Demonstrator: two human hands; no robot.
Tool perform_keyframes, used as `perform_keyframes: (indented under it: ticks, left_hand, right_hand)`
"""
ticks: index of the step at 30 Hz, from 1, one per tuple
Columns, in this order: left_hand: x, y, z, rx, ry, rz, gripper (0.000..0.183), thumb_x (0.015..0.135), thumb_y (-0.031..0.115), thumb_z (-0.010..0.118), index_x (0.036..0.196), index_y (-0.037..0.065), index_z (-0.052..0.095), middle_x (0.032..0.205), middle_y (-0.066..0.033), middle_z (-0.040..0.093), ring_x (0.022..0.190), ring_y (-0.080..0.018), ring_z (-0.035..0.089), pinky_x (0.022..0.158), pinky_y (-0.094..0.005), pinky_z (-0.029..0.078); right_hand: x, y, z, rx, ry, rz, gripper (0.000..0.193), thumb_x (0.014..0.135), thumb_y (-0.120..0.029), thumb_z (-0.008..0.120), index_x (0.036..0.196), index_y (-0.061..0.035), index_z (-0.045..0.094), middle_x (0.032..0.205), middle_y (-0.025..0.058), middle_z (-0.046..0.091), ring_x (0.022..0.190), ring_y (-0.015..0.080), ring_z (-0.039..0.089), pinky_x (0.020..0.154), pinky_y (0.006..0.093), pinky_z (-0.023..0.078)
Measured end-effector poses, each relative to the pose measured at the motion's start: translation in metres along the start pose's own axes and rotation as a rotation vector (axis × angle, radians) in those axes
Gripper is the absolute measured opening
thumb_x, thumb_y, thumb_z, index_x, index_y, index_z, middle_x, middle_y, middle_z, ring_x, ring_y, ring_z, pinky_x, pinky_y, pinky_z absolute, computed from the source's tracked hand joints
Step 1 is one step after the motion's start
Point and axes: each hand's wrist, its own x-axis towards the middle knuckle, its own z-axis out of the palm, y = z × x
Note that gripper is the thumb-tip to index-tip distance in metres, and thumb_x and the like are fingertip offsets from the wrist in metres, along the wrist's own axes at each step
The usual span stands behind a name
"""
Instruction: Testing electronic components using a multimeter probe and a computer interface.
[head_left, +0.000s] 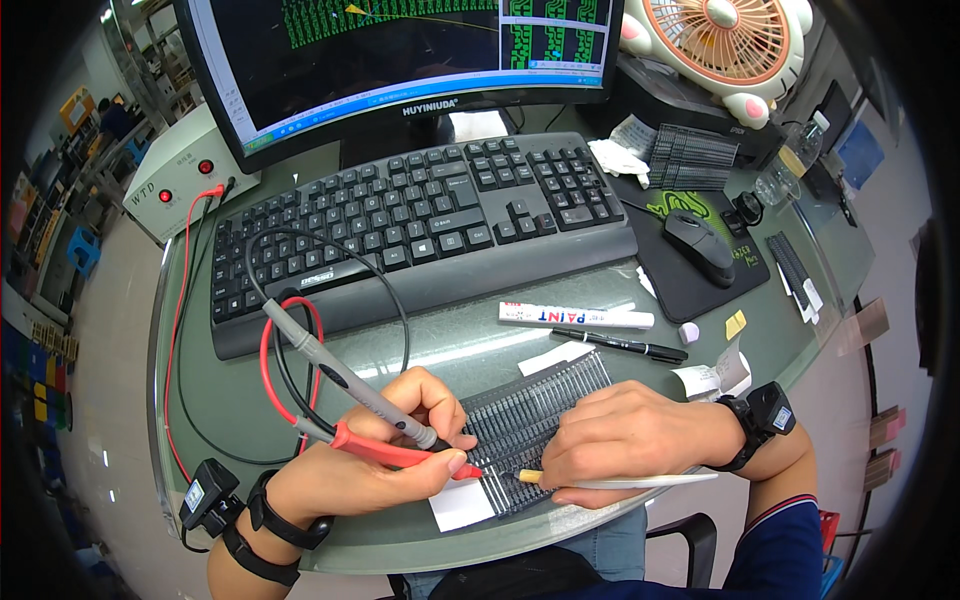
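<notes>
My left hand (400,455) is closed around two test probes. One is a grey probe (345,378), slanting down from the upper left; the other is a red probe (385,452), lower and close beside it. Their front ends reach the near-left part of a dark panel of narrow ribbed strips (535,405). Over the panel's right side, my right hand (620,440) grips a slim white stick-like tool (650,481) with a yellowish end (529,477) pointing left, near the panel. The fingers hide part of the panel. White paper (462,507) shows beneath its left edge.
Behind my hands lie a white marker (575,316) and a black pen (620,345). Farther back are a keyboard (420,220), a mouse (698,248) and a monitor (400,60). Probe leads run to a white box (185,175). A paper curl (715,376) lies right.
</notes>
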Motion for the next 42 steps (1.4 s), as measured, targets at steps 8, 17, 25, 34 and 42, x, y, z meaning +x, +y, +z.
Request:
perform_keyframes:
  ticks: [8,17,25,34,42]
  left_hand:
    - [0.004,-0.002,-0.001,0.004,-0.009,0.003,0.028,0.08,-0.006,0.063,0.09,0.008,0.041,0.091,-0.0037,0.047,0.09,-0.0106,0.054,0.093,-0.0406,0.054]
    - [0.002,-0.001,0.001,-0.011,0.016,0.006,0.028,0.079,-0.007,0.062,0.09,0.007,0.041,0.091,-0.0038,0.047,0.087,-0.0095,0.053,0.093,-0.0403,0.054]
    - [0.0,0.001,0.001,-0.016,0.024,-0.005,0.027,0.079,-0.005,0.063,0.091,0.007,0.041,0.092,-0.0049,0.048,0.087,-0.0097,0.053,0.093,-0.0413,0.054]
    - [-0.001,-0.001,0.001,-0.042,0.022,0.004,0.027,0.08,-0.003,0.063,0.092,0.007,0.04,0.092,-0.006,0.048,0.087,-0.0101,0.053,0.093,-0.0419,0.054]
    - [-0.001,-0.003,0.0,-0.038,0.023,0.011,0.028,0.079,-0.004,0.063,0.092,0.007,0.041,0.091,-0.0057,0.049,0.087,-0.0097,0.053,0.093,-0.0415,0.054]
  right_hand:
    - [-0.003,0.003,-0.002,0.027,0.001,0.011,0.014,0.082,-0.008,0.067,0.091,-0.0015,0.058,0.076,0.008,0.054,0.063,0.0255,0.057,0.053,0.0347,0.047]
    - [-0.004,0.004,-0.002,0.075,0.02,-0.001,0.014,0.081,-0.007,0.066,0.09,-0.0022,0.056,0.076,0.0083,0.054,0.064,0.0258,0.056,0.054,0.0348,0.047]
    - [-0.004,0.005,-0.002,0.103,0.012,-0.007,0.013,0.079,-0.006,0.065,0.088,-0.0024,0.056,0.076,0.0086,0.053,0.064,0.0265,0.056,0.054,0.0353,0.046]
    - [-0.005,0.005,-0.006,0.081,0.001,-0.007,0.013,0.077,-0.004,0.065,0.086,-0.0023,0.056,0.075,0.0077,0.053,0.064,0.0249,0.057,0.053,0.0345,0.047]
    - [-0.005,0.005,-0.007,0.114,0.012,0.005,0.012,0.075,-0.003,0.064,0.084,-0.0025,0.055,0.075,0.0072,0.054,0.064,0.0247,0.057,0.053,0.0333,0.047]
